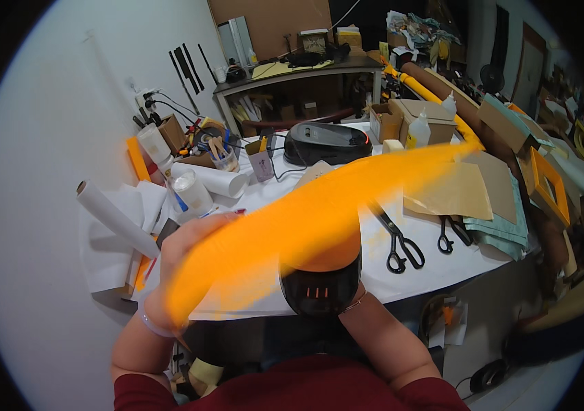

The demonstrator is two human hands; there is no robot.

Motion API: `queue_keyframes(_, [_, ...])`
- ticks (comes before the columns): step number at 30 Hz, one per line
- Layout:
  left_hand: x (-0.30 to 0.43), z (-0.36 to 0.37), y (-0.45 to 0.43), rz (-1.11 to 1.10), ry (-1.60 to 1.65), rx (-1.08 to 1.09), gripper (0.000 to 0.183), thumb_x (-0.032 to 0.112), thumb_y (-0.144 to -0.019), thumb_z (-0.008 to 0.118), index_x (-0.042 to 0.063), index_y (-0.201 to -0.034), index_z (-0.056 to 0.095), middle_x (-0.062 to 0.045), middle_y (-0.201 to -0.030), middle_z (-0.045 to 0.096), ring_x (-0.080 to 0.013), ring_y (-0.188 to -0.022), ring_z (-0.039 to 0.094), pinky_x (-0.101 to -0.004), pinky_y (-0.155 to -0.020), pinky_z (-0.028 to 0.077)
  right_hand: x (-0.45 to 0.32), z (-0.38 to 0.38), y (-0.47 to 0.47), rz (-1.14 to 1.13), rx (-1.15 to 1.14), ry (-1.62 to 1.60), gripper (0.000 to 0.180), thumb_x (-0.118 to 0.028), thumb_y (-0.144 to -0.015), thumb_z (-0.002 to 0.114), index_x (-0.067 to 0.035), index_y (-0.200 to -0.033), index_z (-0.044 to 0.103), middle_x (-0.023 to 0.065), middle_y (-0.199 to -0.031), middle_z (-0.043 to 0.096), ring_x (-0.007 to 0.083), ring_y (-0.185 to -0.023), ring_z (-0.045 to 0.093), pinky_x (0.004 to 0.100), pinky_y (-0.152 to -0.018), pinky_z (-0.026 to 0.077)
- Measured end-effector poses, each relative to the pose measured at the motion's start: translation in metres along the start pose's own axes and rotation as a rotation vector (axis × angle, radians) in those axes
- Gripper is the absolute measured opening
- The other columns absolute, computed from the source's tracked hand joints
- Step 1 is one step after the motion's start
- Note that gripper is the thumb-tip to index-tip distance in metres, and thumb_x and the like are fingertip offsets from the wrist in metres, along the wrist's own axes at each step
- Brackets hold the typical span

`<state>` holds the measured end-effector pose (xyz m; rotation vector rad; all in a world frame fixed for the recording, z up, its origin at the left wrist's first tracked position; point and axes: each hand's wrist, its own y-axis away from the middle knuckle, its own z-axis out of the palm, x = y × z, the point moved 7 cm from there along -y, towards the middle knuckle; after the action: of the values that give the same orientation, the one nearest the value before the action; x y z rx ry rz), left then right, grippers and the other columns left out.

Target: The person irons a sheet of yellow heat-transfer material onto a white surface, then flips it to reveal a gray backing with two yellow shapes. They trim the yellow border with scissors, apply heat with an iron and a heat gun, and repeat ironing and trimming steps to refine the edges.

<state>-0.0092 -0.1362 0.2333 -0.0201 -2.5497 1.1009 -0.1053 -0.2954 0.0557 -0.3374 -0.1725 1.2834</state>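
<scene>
A bright orange sheet of fabric or leather (271, 226), blurred by motion, stretches in a raised band above the white-covered table (292, 303). My left hand (181, 244) grips its left part; the sheet hides some of the fingers. In front of my body is a black rounded appliance (320, 290) with three lit orange bars, its upper part behind the orange sheet. The right forearm reaches to the appliance's right side, with the wrist just showing. Appliance and sheet cover my right hand, so its grip is not visible. Black-handled shears (398, 246) lie right of the appliance.
Beyond the sheet stand a black-and-grey device (328, 143) with a cable, a cup (259, 160) and glue bottles (418, 132). White rolls (117, 218) lie left, near the wall. Brown paper (448, 192) and a second pair of shears (451, 236) lie at the right.
</scene>
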Motion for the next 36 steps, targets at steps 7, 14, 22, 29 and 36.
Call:
queue_keyframes(7, [-0.07,-0.019,0.011,-0.59,0.676,0.483,0.029,0.005,-0.1,0.073,-0.004,-0.126,0.065,-0.01,-0.117,0.073,-0.016,-0.105,0.07,-0.0302,-0.089,0.057,-0.023,-0.037,0.021,-0.164,0.521,0.343,0.056,-0.046,-0.114,0.044,-0.005,-0.152,0.049,0.0117,-0.146,0.061,0.0257,-0.132,0.061,0.041,-0.112,0.051])
queue_keyframes(14, [-0.061,-0.002,0.034,-1.076,1.259,0.613,0.036,0.01,-0.104,0.065,-0.001,-0.137,0.055,-0.014,-0.126,0.069,-0.0232,-0.112,0.071,-0.0349,-0.098,0.06,-0.071,0.039,0.045,-0.762,0.523,0.949,0.061,-0.055,-0.109,0.054,-0.006,-0.145,0.052,0.0087,-0.132,0.065,0.0217,-0.114,0.065,0.0363,-0.1,0.052])
queue_keyframes(22, [-0.013,0.03,0.034,-1.198,1.421,0.434,0.029,0.012,-0.102,0.063,0.002,-0.129,0.056,-0.015,-0.106,0.072,-0.0235,-0.08,0.076,-0.0303,-0.066,0.064,-0.053,0.078,0.066,-1.061,0.305,1.295,0.051,-0.013,-0.099,0.071,-0.005,-0.137,0.039,0.0127,-0.114,0.065,0.0156,-0.082,0.065,0.0301,-0.074,0.057])
queue_keyframes(29, [-0.007,0.039,0.033,-1.177,1.444,0.379,0.04,0.007,-0.103,0.06,-0.001,-0.14,0.051,-0.017,-0.125,0.068,-0.0244,-0.105,0.074,-0.0334,-0.09,0.063,-0.051,0.081,0.071,-1.172,0.249,1.403,0.055,-0.015,-0.095,0.077,-0.004,-0.133,0.04,0.0114,-0.108,0.061,0.0133,-0.079,0.063,0.0253,-0.071,0.053])
queue_keyframes(36, [-0.011,0.032,0.028,-1.012,1.308,0.401,0.042,0.007,-0.102,0.065,-0.002,-0.141,0.052,-0.014,-0.131,0.068,-0.0229,-0.117,0.07,-0.0375,-0.104,0.057,-0.054,0.079,0.074,-1.177,0.221,1.467,0.056,-0.016,-0.092,0.08,-0.004,-0.132,0.042,0.0102,-0.112,0.058,0.0102,-0.077,0.059,0.0215,-0.069,0.049])
